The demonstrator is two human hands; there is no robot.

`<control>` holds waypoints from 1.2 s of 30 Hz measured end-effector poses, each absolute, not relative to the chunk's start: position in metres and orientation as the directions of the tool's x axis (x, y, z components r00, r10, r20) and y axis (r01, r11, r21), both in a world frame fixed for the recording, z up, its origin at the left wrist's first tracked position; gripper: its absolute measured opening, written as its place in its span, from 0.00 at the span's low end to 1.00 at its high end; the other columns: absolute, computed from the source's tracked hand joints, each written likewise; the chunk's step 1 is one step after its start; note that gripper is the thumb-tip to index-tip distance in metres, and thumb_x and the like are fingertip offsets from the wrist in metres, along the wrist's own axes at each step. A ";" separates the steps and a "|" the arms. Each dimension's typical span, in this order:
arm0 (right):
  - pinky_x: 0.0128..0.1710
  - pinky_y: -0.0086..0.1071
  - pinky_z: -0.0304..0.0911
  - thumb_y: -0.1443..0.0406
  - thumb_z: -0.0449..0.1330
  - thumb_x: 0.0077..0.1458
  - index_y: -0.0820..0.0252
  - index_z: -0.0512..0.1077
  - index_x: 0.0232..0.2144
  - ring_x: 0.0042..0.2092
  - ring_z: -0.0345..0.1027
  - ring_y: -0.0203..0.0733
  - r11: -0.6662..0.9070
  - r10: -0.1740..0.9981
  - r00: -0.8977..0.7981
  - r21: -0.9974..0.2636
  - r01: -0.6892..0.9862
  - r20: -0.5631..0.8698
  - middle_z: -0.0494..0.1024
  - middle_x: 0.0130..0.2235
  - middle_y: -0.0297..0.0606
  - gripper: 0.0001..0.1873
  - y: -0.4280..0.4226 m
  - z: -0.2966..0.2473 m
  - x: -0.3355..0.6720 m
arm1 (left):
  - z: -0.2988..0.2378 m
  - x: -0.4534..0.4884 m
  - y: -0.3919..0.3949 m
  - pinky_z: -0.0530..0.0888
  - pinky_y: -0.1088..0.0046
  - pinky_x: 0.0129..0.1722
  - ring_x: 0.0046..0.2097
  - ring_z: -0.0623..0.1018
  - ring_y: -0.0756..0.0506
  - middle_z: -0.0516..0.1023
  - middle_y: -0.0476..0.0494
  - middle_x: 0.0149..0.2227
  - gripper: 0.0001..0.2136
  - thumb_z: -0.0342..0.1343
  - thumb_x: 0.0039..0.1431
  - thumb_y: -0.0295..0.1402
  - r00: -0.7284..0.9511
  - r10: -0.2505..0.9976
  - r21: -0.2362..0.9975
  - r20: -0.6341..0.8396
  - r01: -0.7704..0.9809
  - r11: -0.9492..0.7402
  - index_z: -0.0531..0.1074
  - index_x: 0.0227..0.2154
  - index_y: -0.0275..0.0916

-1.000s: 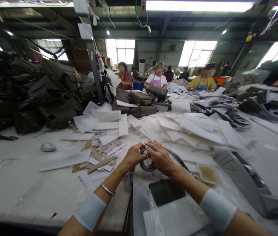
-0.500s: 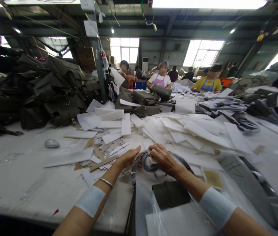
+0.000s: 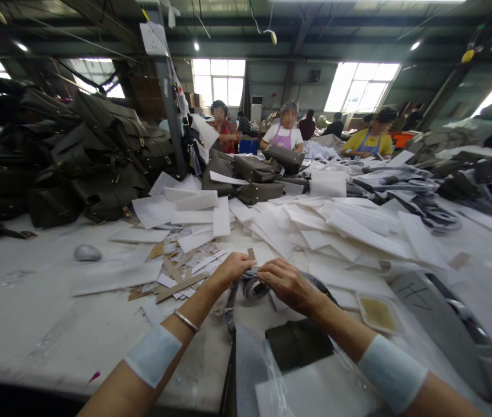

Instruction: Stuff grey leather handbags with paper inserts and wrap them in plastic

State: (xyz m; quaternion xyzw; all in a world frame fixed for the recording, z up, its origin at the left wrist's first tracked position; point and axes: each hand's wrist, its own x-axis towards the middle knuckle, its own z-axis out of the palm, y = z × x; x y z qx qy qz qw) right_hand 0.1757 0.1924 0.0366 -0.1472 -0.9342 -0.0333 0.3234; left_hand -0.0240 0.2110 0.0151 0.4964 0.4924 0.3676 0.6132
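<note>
A coiled strap (image 3: 252, 288), wrapped in clear film, sits between my hands above the table. My left hand (image 3: 234, 269) pinches at its upper left edge, and a small tan strip (image 3: 251, 253) sticks up by those fingertips. My right hand (image 3: 287, 284) curls over the coil's right side with its fingers closed on the strap. Below the hands is a dark olive bag (image 3: 300, 343), partly covered by clear plastic and a white foam sheet (image 3: 315, 385). My forearms hide some of the strap's length.
White foam sheets (image 3: 350, 231) are heaped beyond my hands. Cardboard scraps (image 3: 180, 286) lie left of them. Dark bags (image 3: 115, 156) are piled at the left. A grey case (image 3: 445, 324) and a shallow dish (image 3: 378, 313) stand at right. Several people work across the table.
My left hand has gone from lying along the coil's side to pinching at its top. The tan strip now shows there. A pale piece at the coil's centre is no longer visible.
</note>
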 end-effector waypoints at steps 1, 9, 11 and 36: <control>0.45 0.37 0.65 0.71 0.51 0.66 0.59 0.71 0.42 0.42 0.69 0.42 0.956 0.253 -0.759 -0.033 0.293 0.600 0.77 0.39 0.40 0.09 0.193 0.037 0.176 | 0.015 -0.024 0.209 0.61 0.76 0.25 0.25 0.68 0.51 0.69 0.54 0.20 0.13 0.64 0.43 0.41 0.220 0.950 0.975 -0.220 0.051 0.214 0.72 0.22 0.35; 0.37 0.33 0.61 0.73 0.54 0.63 0.61 0.70 0.30 0.33 0.63 0.40 0.910 0.345 -0.827 0.059 0.411 0.444 0.73 0.31 0.37 0.10 0.195 0.048 0.172 | 0.017 -0.017 0.196 0.66 0.74 0.26 0.26 0.72 0.48 0.71 0.51 0.21 0.16 0.61 0.46 0.45 0.223 0.949 0.975 -0.221 0.063 0.212 0.71 0.26 0.35; 0.37 0.34 0.61 0.74 0.56 0.62 0.61 0.70 0.31 0.33 0.63 0.41 0.910 0.345 -0.836 0.068 0.410 0.427 0.74 0.32 0.37 0.08 0.193 0.050 0.171 | 0.020 -0.015 0.194 0.69 0.73 0.28 0.26 0.73 0.48 0.73 0.49 0.23 0.17 0.62 0.45 0.46 0.249 0.942 0.974 -0.225 0.040 0.222 0.72 0.28 0.35; 0.26 0.27 0.51 0.60 0.74 0.29 0.62 0.69 0.20 0.25 0.55 0.30 -0.109 0.866 -0.459 -0.971 0.212 -0.198 0.66 0.20 0.25 0.20 0.212 0.036 0.166 | 0.024 -0.016 0.172 0.62 0.77 0.26 0.26 0.69 0.51 0.71 0.53 0.24 0.17 0.65 0.47 0.44 0.238 0.971 0.988 0.001 0.151 -0.038 0.66 0.30 0.38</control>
